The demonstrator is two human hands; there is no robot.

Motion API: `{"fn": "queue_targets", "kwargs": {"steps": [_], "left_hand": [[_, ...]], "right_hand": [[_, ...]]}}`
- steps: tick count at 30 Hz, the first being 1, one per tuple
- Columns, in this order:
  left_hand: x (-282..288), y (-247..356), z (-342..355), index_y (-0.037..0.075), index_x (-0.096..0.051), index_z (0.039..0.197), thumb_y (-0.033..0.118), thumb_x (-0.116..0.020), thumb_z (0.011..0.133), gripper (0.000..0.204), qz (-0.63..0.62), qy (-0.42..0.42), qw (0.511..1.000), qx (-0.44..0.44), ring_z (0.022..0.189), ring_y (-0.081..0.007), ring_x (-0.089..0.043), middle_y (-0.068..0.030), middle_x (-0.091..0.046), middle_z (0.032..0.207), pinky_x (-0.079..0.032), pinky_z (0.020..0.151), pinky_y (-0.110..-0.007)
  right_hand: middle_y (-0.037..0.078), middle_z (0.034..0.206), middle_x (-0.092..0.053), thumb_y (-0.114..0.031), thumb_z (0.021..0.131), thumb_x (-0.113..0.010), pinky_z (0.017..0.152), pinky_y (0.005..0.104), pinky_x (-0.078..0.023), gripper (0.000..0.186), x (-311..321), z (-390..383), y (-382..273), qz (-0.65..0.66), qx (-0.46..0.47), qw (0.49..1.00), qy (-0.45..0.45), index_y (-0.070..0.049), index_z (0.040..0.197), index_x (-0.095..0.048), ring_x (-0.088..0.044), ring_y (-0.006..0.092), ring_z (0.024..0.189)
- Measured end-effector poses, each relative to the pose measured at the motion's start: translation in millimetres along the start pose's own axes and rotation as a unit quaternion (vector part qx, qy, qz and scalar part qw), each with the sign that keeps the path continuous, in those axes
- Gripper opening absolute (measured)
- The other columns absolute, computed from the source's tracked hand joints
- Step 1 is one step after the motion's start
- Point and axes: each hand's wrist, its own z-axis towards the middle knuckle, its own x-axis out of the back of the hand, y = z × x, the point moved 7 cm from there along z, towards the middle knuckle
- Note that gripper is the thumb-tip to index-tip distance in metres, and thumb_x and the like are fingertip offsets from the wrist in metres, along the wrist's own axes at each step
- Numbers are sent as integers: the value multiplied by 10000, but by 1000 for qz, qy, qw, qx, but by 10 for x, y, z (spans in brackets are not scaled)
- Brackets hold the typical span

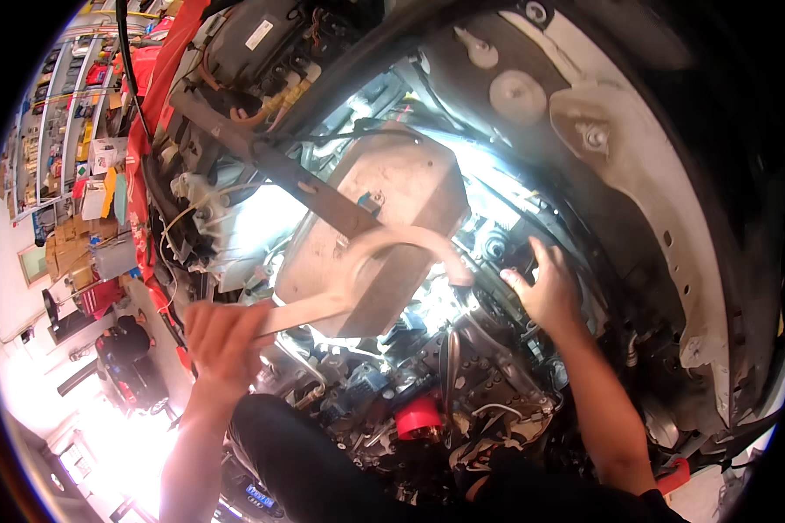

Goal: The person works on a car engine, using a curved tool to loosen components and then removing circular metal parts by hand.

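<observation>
My left hand [225, 344] is closed round the straight handle of a large, flat hook wrench [327, 301], pale brown in the light. Its curved hook end reaches right, above a tan box-shaped metal part [427, 170] in the engine bay; I cannot tell whether the two touch. My right hand [545, 292] is raised to the right of the hook, thumb and fingers apart, with nothing seen in it. Dark hoses and a ribbed round fitting [494, 242] lie close to its fingertips. Under the hook's open end, bright light washes out some engine parts.
A dark metal bar [314, 192] crosses from upper left onto the box-shaped part. A red round piece [419, 418] sits low among the engine parts, near my dark-clothed knee [296, 453]. The car body's metal edge [637, 183] curves along the right. Stocked shelves [61, 113] stand far left.
</observation>
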Motion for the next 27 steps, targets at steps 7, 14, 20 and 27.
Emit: {"fn": "queue_targets", "kwargs": {"steps": [7, 14, 20, 27], "left_hand": [[-480, -1003, -1515, -15, -509, 1061, 99, -530, 907, 193, -117, 29, 927, 357, 806, -349, -531, -176, -537, 925, -438, 740, -408], [-849, -1078, -1781, -11, -487, 1118, 245, -412, 1011, 288, -189, 24, 880, 434, 868, -397, -551, -208, -548, 951, -438, 799, -440], [-845, -1082, -1678, -11, -490, 1119, 238, -414, 1007, 283, -209, 31, 877, 432, 906, -415, -543, -221, -553, 982, -433, 813, -455], [-862, -1036, -1665, -25, -493, 1139, 199, -453, 996, 269, -172, 67, 903, 387, 906, -398, -535, -223, -564, 1005, -430, 814, -452]], "right_hand": [[131, 950, -581, -119, 872, -654, 668, 398, -495, 270, 866, -378, -1230, 46, 193, 978, 59, -55, 1134, -634, -613, 319, 773], [153, 917, -605, -230, 874, -672, 683, 420, -520, 220, 1099, 149, -3303, -47, 456, 885, 85, -36, 980, -673, -639, 336, 780], [183, 987, -661, -519, 837, -647, 796, 455, -532, 548, 81, 958, -4490, -289, 362, 885, -55, 3, 1002, -664, -663, 364, 864], [212, 866, -687, -397, 841, -636, 758, 452, -536, 436, 127, 1049, -4773, -346, 384, 854, -55, 29, 921, -680, -681, 358, 830]]}}
